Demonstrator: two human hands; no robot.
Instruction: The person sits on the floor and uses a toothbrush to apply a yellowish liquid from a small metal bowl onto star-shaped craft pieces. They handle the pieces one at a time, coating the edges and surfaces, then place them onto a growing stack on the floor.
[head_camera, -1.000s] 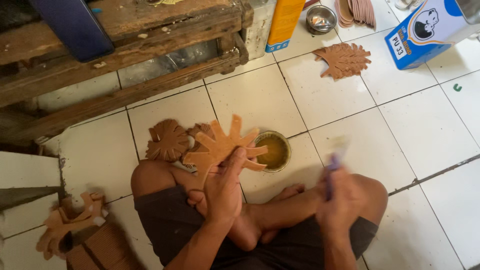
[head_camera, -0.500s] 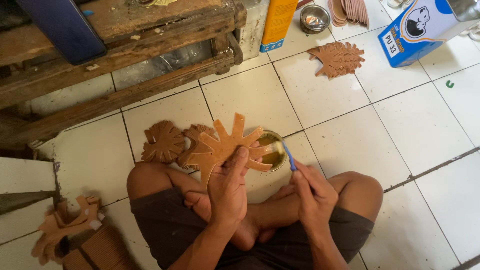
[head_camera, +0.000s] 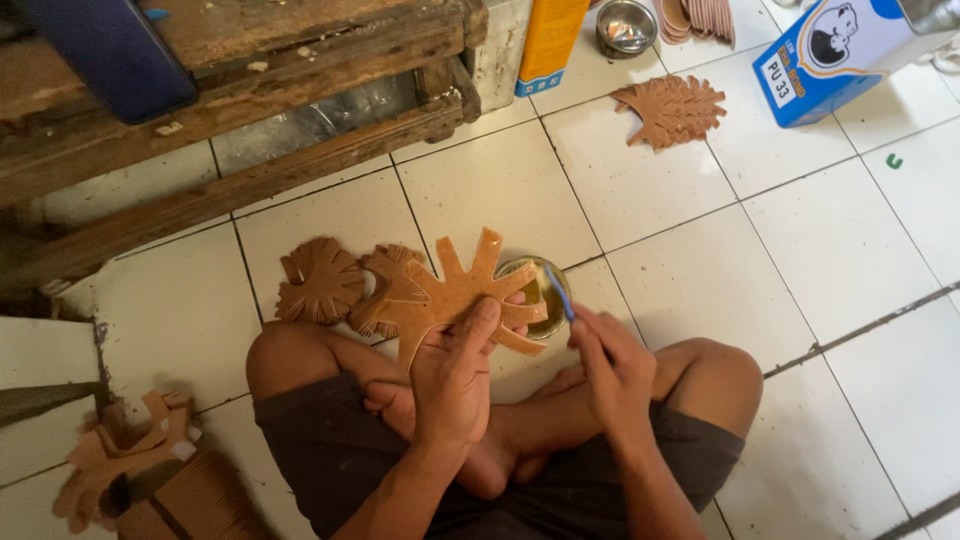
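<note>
Left hand fingers curl up under the brown leaf-shaped cutout, thumb pressed on its face, holding it over the lap. Right hand pinches a blue brush, tip at the small round tin on the white tile floor. Two more leaf cutouts lie just left, a wooden pallet beyond.

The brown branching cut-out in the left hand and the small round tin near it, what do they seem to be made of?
The brown branching cut-out, held in the left hand, looks like thin leather or stiff leather-like sheet: matte tan surface, clean cut edges, flat rigid arms. The small round tin looks like metal: thin shiny rim, with a yellowish content inside, possibly glue.
</note>
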